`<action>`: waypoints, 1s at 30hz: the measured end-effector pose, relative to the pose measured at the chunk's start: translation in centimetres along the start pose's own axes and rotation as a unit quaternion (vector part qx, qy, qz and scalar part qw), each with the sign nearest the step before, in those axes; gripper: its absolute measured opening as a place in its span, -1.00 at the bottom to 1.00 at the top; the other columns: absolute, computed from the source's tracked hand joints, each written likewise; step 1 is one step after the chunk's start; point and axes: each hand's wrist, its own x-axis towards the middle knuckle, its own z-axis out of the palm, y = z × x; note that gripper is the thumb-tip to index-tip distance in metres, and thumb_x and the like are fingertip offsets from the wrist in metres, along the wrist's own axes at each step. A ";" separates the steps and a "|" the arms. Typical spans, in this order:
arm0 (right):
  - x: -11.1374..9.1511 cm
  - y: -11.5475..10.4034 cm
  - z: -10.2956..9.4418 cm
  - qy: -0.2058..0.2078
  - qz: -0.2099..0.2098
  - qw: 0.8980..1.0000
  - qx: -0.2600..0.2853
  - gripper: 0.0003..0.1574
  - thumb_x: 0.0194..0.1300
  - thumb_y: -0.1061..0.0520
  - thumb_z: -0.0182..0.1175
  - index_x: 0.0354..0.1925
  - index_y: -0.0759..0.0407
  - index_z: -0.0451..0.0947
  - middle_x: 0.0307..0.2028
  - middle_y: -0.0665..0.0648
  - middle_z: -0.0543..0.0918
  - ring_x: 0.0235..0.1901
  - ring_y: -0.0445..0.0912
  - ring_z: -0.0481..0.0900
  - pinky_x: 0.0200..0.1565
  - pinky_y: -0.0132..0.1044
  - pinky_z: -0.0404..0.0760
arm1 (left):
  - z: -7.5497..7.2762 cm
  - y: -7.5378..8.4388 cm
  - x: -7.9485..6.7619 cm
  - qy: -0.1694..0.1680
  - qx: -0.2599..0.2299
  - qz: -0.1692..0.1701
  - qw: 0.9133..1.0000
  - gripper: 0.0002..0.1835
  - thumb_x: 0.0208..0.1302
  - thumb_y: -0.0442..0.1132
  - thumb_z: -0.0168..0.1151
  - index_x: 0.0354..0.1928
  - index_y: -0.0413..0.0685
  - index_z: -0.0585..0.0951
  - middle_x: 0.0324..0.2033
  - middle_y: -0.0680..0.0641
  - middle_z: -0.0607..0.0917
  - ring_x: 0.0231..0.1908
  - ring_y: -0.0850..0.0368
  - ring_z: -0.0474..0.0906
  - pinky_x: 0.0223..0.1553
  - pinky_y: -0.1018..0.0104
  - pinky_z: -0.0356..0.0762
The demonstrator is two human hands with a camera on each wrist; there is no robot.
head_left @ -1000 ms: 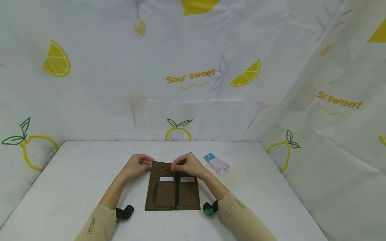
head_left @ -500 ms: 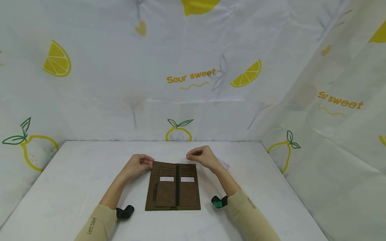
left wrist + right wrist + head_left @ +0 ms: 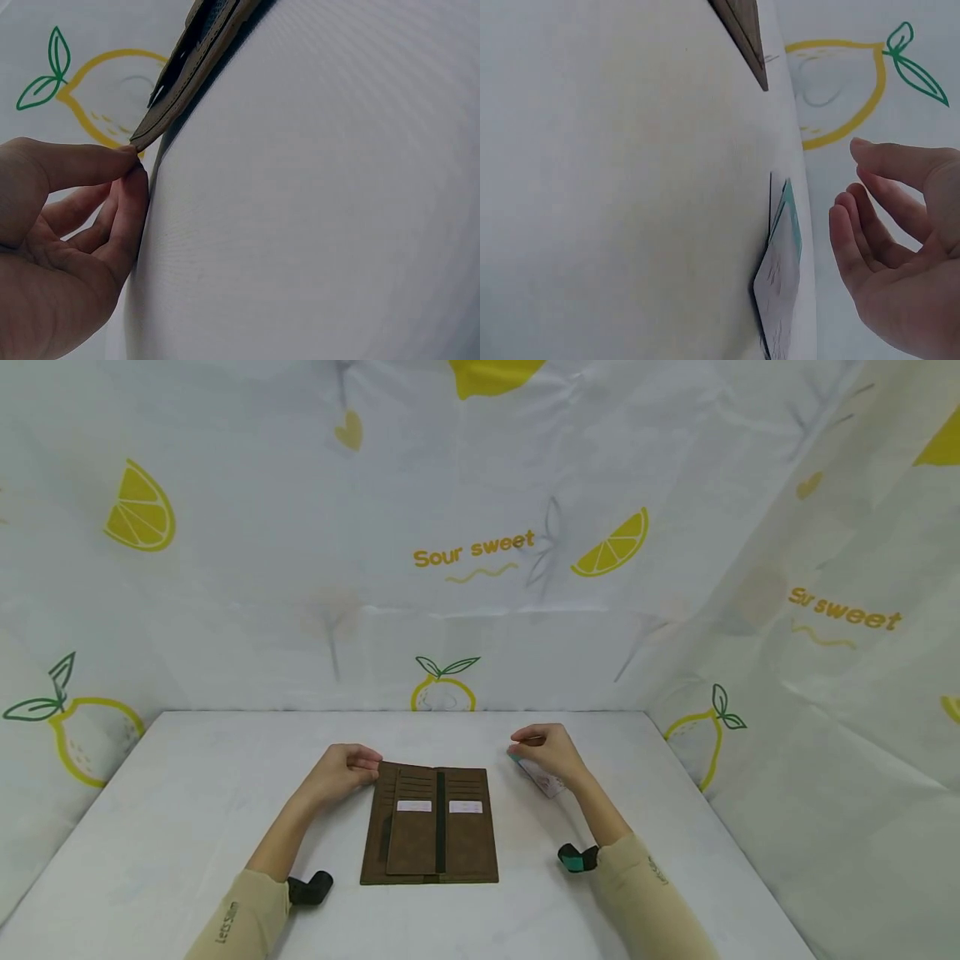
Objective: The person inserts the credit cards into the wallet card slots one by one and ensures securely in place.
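A brown bifold wallet (image 3: 412,847) lies spread open on the white table, with a white card (image 3: 414,806) showing in a left slot and another white card (image 3: 466,807) in a right one. My left hand (image 3: 341,777) pinches the wallet's far left corner between thumb and forefinger, as the left wrist view confirms. To the right of the wallet, my right hand (image 3: 553,752) hovers over a small stack of cards (image 3: 778,277). Its fingers are loosely bent and apart from the cards in the right wrist view. The top card is pale with a teal end; the hand partly covers it in the head view.
A dark strap device (image 3: 311,888) sits at the left wrist and a black-and-teal one (image 3: 577,857) at the right. Behind the table (image 3: 225,827) hangs a white curtain (image 3: 285,635) printed with lemons, and it also runs along the right side.
My right hand has left the wallet's upper middle and moved right until it is above the cards. My left hand and the wallet stay where they were.
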 end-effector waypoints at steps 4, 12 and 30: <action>-0.5 0.9 -1.0 0.011 0.004 0.999 -0.035 -0.62 0.42 0.19 0.44 0.09 0.42 0.74 0.05 0.40 0.82 0.06 0.23 0.82 0.10 -0.06 0.81 | 0.0 0.0 0.1 0.000 -0.002 0.002 1.000 -0.73 0.39 -0.43 0.36 0.09 -0.39 0.71 -0.15 -0.21 0.83 -0.19 0.16 0.72 -0.18 0.44 0.62; -0.9 2.4 -1.9 0.024 0.017 0.995 -0.100 -0.61 0.37 0.19 0.48 0.04 0.45 0.75 -0.04 0.41 0.83 -0.05 0.20 0.82 0.06 0.02 0.79 | -0.1 0.0 0.1 -0.003 -0.009 0.002 1.000 -0.73 0.39 -0.43 0.36 0.09 -0.39 0.71 -0.14 -0.21 0.82 -0.20 0.18 0.70 -0.18 0.44 0.62; -1.0 2.7 -1.8 -0.003 0.046 0.988 -0.150 -0.31 0.24 0.02 0.63 0.13 0.49 0.70 -0.02 0.39 0.81 -0.06 0.10 0.75 -0.03 -0.04 0.76 | -0.1 -0.2 0.2 0.000 0.001 0.009 1.000 -0.74 0.38 -0.44 0.36 0.06 -0.40 0.72 -0.17 -0.20 0.83 -0.22 0.19 0.70 -0.20 0.45 0.62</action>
